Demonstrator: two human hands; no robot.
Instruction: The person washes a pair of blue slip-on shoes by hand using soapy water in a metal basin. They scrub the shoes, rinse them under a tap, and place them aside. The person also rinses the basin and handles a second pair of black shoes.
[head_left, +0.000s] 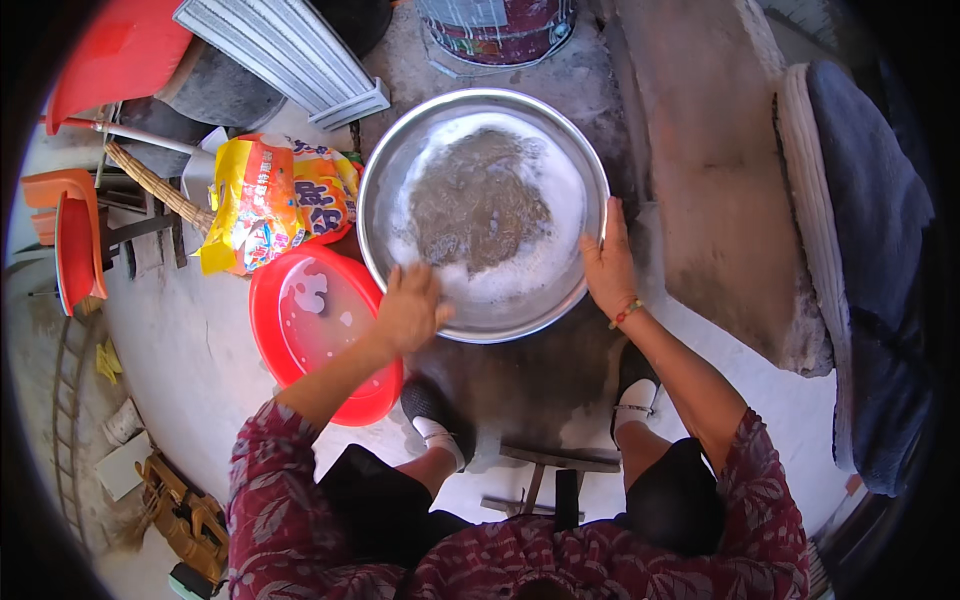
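A round stainless steel basin (517, 322) stands on the floor between and ahead of my feet. Cloudy greyish-brown water with white foam around it fills the basin. My right hand (611, 266) grips the basin's right rim, thumb inside and fingers along the outer side; a bead bracelet is on that wrist. Over the lower left rim is my left hand (411, 307), slightly blurred, its fingers apart and holding nothing that shows. Below my left forearm, a red plastic basin (262, 315) holds cloudy water with patches of foam, close against the steel basin's left side.
Yellow-and-orange printed plastic bags (259, 202) lie left of the steel basin. Behind them are a straw broom handle (157, 184) and a metal washboard-like ribbed panel (285, 56). A stained bucket (499, 30) stands ahead. A stone slab (727, 172) with dark cloth (870, 187) lies right.
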